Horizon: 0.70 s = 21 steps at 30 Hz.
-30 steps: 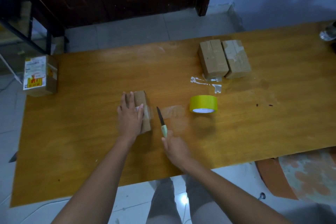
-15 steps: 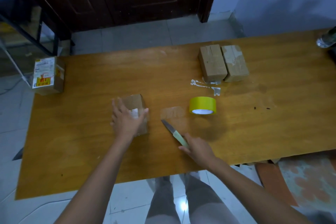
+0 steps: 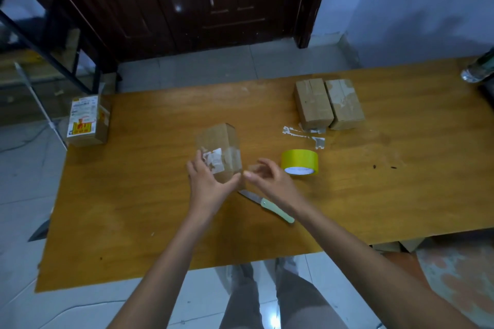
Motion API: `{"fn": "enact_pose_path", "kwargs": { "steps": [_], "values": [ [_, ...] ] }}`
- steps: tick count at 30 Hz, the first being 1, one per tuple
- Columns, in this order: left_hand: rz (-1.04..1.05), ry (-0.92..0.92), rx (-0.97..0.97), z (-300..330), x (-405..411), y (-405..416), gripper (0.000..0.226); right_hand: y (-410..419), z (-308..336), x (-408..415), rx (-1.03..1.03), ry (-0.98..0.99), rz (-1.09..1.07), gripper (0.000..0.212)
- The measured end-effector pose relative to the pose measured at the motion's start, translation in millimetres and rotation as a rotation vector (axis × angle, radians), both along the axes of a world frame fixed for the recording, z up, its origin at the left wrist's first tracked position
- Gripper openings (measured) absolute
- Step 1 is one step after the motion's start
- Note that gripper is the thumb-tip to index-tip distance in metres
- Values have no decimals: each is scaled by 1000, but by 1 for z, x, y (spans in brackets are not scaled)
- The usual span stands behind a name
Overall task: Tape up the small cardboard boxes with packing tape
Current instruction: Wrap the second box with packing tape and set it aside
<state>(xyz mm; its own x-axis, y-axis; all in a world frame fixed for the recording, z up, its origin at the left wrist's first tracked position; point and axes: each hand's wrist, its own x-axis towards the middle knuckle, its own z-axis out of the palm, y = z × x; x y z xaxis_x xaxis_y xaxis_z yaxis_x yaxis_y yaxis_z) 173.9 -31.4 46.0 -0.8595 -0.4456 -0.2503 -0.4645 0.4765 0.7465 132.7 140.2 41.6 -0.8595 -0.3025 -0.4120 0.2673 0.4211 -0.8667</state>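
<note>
Four cardboard boxes on the wooden table [image 3: 133, 208]: one small brown box [image 3: 220, 147], tilted up over the table's middle, gripped from below by the left hand [image 3: 211, 187]; two taped boxes [image 3: 329, 103] side by side, touching, at the far right; one labelled box [image 3: 88, 121] at the left edge. One glossy yellow tape roll [image 3: 300, 161], round. One knife [image 3: 267, 205], green-handled, flat beneath the hands. Right hand [image 3: 270, 180] beside the box, fingers loosely curled, holding nothing visible.

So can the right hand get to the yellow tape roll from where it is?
Probably yes: the right hand holds nothing, and the tape roll sits just beyond its fingers with bare table between.
</note>
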Motion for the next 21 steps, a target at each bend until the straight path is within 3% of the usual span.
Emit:
{"fn": "enact_pose_path", "kwargs": {
  "steps": [3, 5, 8, 14, 16, 19, 21],
  "values": [
    [-18, 33, 105, 18, -3, 17, 110, -26, 21, -17, -254, -121, -98, 64],
    [-30, 39, 153, 26, -5, 23, 105, -31, 25, -19, -369, -70, -145, 38],
    [-47, 59, 195, 35, -7, 26, 101, -28, 27, -20, -439, 10, -222, 24],
    [-72, 60, 274, 42, -4, 31, 103, -25, 20, -21, -222, 109, -326, 43],
    [-41, 57, 223, 41, -7, 31, 106, -24, 22, -25, -205, 29, -324, 47],
    [-42, 27, 106, 40, -14, 31, 116, -22, 27, -30, -227, -120, -189, 76],
    [-145, 13, 69, 40, -16, 34, 117, -24, 31, -30, -223, -115, -135, 71]
  ]
}}
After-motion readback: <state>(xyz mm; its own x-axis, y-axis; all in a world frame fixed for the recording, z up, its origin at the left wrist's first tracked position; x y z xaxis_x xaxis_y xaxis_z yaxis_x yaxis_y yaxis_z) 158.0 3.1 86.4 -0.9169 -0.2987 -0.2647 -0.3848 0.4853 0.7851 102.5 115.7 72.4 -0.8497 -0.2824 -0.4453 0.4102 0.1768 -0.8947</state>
